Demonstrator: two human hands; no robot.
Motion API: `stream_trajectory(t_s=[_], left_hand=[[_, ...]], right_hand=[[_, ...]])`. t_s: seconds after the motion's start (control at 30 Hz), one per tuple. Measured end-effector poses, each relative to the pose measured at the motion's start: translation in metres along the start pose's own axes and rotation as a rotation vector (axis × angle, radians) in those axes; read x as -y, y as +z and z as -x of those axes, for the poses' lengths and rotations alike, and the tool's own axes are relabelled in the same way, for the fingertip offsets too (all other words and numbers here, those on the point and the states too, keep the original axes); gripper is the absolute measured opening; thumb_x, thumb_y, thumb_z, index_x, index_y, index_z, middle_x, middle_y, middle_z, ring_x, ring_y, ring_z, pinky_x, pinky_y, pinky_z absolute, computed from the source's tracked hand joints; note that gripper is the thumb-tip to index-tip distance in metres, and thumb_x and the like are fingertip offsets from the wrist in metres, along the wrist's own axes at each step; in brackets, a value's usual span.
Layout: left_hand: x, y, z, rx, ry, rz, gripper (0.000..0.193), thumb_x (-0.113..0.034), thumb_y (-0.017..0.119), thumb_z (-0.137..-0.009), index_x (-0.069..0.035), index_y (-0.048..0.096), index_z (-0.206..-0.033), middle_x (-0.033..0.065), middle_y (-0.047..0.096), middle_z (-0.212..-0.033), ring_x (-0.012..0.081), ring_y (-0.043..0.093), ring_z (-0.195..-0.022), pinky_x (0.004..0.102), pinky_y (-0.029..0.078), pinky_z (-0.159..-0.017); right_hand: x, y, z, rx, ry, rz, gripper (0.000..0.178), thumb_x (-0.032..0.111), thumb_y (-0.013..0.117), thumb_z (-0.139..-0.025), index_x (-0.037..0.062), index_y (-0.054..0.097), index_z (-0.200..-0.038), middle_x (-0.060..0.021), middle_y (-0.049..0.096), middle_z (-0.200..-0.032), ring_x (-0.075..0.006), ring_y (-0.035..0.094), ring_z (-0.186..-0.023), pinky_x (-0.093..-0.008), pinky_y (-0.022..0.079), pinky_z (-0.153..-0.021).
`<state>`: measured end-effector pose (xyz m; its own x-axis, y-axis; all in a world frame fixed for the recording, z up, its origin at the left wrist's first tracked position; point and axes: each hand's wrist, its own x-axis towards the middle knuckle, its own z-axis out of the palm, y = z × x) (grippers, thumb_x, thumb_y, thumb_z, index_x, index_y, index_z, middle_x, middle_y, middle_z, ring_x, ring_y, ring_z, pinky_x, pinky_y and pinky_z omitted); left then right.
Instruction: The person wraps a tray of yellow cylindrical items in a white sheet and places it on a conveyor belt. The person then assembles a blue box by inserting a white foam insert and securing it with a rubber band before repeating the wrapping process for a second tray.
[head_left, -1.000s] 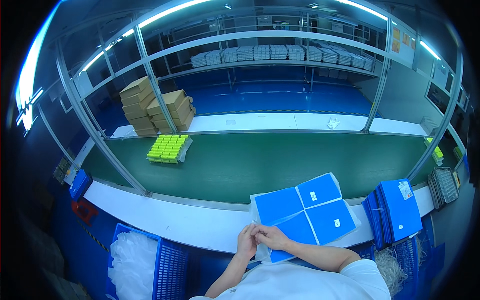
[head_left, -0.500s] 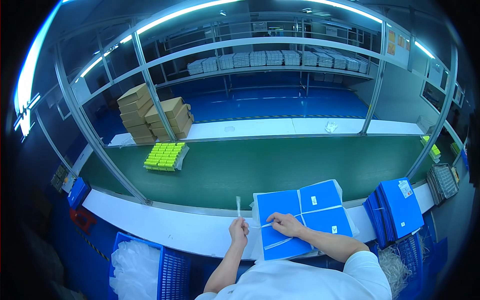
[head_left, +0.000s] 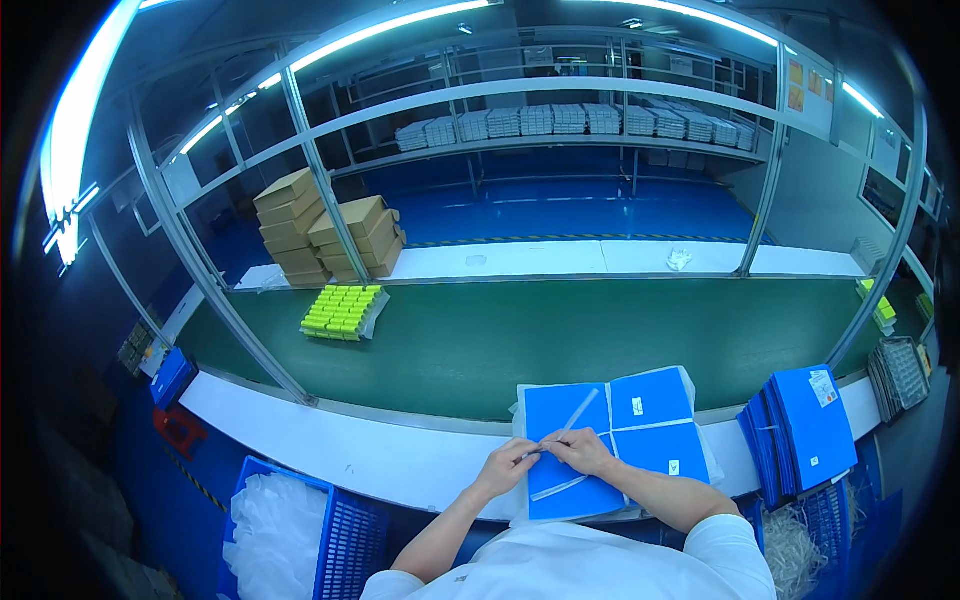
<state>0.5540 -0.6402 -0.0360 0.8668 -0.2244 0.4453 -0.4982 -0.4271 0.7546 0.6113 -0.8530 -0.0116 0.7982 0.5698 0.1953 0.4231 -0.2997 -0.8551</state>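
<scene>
A flat bundle of blue square packs (head_left: 640,440) in a clear bag lies on the white ledge (head_left: 330,445) in front of me. A thin clear strip (head_left: 578,412) runs diagonally up across the left pack. My left hand (head_left: 508,466) and my right hand (head_left: 580,450) meet at the bundle's left part, both pinching the lower end of the strip. The right hand rests on the blue surface.
A stack of blue folders (head_left: 805,430) leans at the right. A blue crate (head_left: 300,535) with white plastic bags stands lower left. Beyond the ledge runs a green conveyor belt (head_left: 520,330) carrying yellow-green items (head_left: 342,311); cardboard boxes (head_left: 330,235) sit behind it.
My left hand, which held the strip upright off the bundle's left side, has moved right to meet the right hand. The strip now lies diagonally over the blue pack.
</scene>
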Motion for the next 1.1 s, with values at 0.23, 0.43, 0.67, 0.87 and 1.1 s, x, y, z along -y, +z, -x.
stream_trajectory(t_s=[0.23,0.43,0.67,0.87,1.1], left_hand=[[0.034,0.01,-0.006,-0.154,-0.71,0.963,0.019,-0.018,0.064,-0.096,-0.005,0.074,-0.105,0.0067,0.07,-0.082,0.0137,0.063,-0.062,0.0265,0.049,-0.056],[-0.017,0.009,-0.019,0.05,-0.17,-0.177,0.019,-0.021,0.064,-0.09,-0.006,0.073,-0.096,0.0122,0.068,-0.082,0.0285,0.067,-0.076,0.0392,0.054,-0.072],[0.025,0.002,-0.01,-0.008,-0.615,0.869,0.025,-0.025,0.067,-0.097,0.0,0.073,-0.096,0.0075,0.069,-0.085,0.011,0.064,-0.068,0.0276,0.053,-0.061],[0.023,-0.001,0.002,-0.053,-0.561,0.874,0.019,-0.013,0.07,-0.094,0.002,0.073,-0.105,0.0081,0.07,-0.086,0.014,0.066,-0.073,0.0282,0.056,-0.068],[0.004,0.005,-0.006,-0.292,-0.038,-0.342,0.022,0.002,0.064,-0.084,-0.003,0.069,-0.105,0.014,0.066,-0.087,0.0345,0.068,-0.075,0.0415,0.056,-0.067]], right_hand=[[0.027,-0.007,-0.009,-0.001,0.236,-0.146,0.036,0.023,0.065,-0.095,0.0036,0.066,-0.126,-0.0065,0.066,-0.071,-0.0096,0.06,-0.065,-0.0268,0.048,-0.059],[0.012,-0.006,-0.038,0.136,0.439,-0.301,0.029,0.021,0.062,-0.098,-0.0035,0.069,-0.112,-0.0056,0.064,-0.069,-0.0087,0.056,-0.057,-0.0219,0.042,-0.052],[0.029,-0.032,-0.026,0.153,0.388,-0.415,0.039,0.028,0.053,-0.103,-0.0045,0.067,-0.12,-0.014,0.074,-0.092,-0.0154,0.07,-0.076,-0.0277,0.056,-0.071],[0.051,-0.024,0.012,0.307,-0.414,0.442,0.029,0.014,0.067,-0.092,0.0026,0.069,-0.118,-0.0163,0.07,-0.103,-0.0322,0.065,-0.095,-0.0417,0.053,-0.086],[0.057,-0.022,-0.036,0.38,0.2,0.21,0.044,0.015,0.057,-0.095,0.0021,0.054,-0.138,-0.0185,0.07,-0.098,-0.0314,0.069,-0.087,-0.0393,0.054,-0.082]])
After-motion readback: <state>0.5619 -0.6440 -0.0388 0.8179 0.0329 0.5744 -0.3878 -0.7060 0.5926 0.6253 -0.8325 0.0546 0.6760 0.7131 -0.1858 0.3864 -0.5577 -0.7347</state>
